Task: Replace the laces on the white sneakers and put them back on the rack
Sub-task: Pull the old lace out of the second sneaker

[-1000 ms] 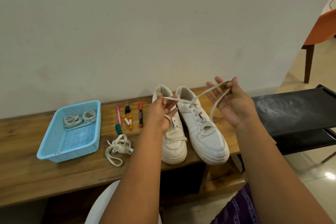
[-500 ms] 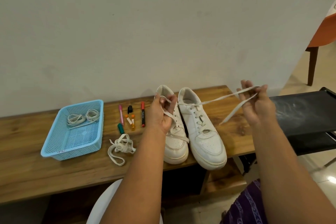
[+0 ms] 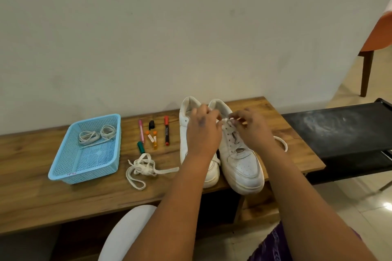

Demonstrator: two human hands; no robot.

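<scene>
You're facing a plain off-white wall [image 3: 191,27]. Wooden bench [image 3: 31,197] runs along it, grain visible, with an open shelf underneath. To your right sits a dusty black rack [image 3: 339,129]. Orange chair [image 3: 375,34] with a dark wooden leg far right. Glossy beige tile floor [image 3: 377,207], one bright light glare.

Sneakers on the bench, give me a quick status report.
Both hands, left hand and right hand, pinch the lace atop the right sneaker. Left sneaker beside it. Loose lace pile lies apart; nothing in the way.
</scene>
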